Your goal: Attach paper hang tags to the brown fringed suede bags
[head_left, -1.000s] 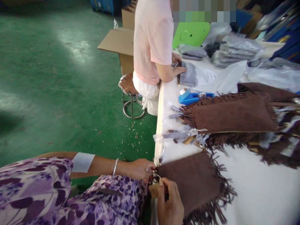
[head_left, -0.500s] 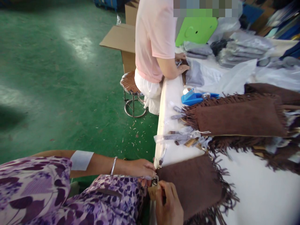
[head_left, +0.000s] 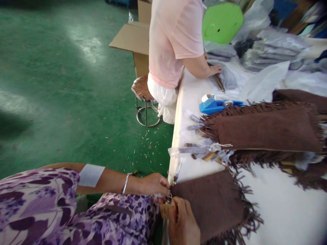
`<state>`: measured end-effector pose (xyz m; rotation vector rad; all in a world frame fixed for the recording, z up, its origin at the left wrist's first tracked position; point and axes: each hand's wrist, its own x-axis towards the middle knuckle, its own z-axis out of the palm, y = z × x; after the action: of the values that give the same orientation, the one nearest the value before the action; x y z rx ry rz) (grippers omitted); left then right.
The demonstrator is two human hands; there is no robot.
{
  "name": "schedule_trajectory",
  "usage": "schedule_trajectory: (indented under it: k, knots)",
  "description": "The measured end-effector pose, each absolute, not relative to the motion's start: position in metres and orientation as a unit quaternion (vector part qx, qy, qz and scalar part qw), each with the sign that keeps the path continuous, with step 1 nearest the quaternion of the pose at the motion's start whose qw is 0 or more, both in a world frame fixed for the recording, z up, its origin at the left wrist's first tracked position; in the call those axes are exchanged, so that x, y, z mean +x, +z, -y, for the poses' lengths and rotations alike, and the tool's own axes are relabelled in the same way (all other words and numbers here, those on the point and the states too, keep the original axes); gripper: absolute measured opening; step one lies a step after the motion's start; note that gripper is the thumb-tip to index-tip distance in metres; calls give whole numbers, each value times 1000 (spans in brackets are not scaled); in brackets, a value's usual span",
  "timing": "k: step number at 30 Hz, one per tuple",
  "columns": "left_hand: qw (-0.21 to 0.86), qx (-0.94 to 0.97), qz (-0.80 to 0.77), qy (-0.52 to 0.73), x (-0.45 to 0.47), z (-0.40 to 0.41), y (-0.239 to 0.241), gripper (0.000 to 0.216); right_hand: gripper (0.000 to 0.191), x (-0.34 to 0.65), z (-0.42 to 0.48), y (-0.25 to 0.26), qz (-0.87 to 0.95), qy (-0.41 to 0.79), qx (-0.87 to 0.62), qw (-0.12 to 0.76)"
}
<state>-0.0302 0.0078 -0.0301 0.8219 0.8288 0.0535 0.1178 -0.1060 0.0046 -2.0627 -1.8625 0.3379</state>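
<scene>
A flat brown suede-like piece with fringe [head_left: 209,200], perhaps a bag, lies on the white table at its near edge. At its near corner, my left hand [head_left: 155,185], a bracelet on the wrist, is closed with bent fingers around a small metal ring or clasp [head_left: 169,196]. My right hand [head_left: 184,223] pinches at the same corner, thumb and forefinger together, by a small tan cardboard tag [head_left: 165,211] that hangs at the table edge. The fingertips partly hide the cord and hardware between the two hands.
More fringed brown pieces [head_left: 268,129] are stacked beyond, with plastic-wrapped straps [head_left: 199,149] at their ends. A blue tape dispenser [head_left: 212,105] stands by the stack. A co-worker in a pink shirt [head_left: 166,51] sits on a stool [head_left: 143,89] near an open carton [head_left: 130,37].
My left fingers have shifted slightly at the ring; my right hand stays almost where it was. The co-worker has leaned forward, arm reaching farther over the table.
</scene>
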Motion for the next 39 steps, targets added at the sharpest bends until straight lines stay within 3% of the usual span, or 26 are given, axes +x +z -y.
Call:
schedule_trajectory:
  k: [6, 15, 25, 33, 39]
  knots:
    - [800, 416, -431, 33, -23, -6, -27, 12, 34, 115, 108, -5, 652, 119, -719, 211]
    - [813, 406, -416, 4, -22, -8, -18, 11, 25, 105, 113, -12, 609, 119, -749, 232]
    - [803, 419, -422, 36, -29, -4, -19, 18, 24, 102, 113, -18, 673, 41, -722, 157]
    - [789, 424, -444, 31, -23, -1, -24, 14, 26, 94, 113, -6, 577, 94, -768, 260]
    - [800, 414, -432, 44, -24, -1, -22, 13, 25, 88, 113, -3, 552, 79, -791, 253]
